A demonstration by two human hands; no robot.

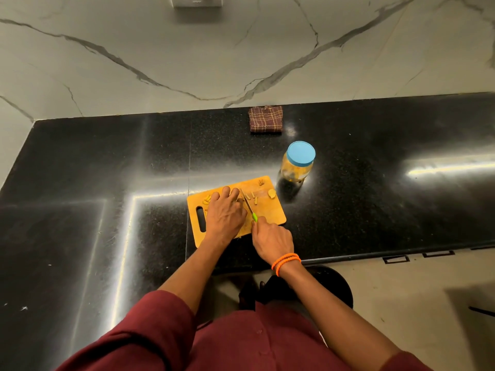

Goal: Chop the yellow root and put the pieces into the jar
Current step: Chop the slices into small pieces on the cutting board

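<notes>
While we look down, we see our left hand (225, 213) lying on the wooden cutting board (276, 214), its fingers bent down over the yellow root (239, 200) to hold it there. Our right hand (271, 238) grips the knife (248, 206) by its green handle, and the blade points away from us, just beside the left fingers. Small cut pieces (254, 197) lie on the board. Near the board stands the jar (296, 165) on the black worktop (375, 188), with its blue lid on.
</notes>
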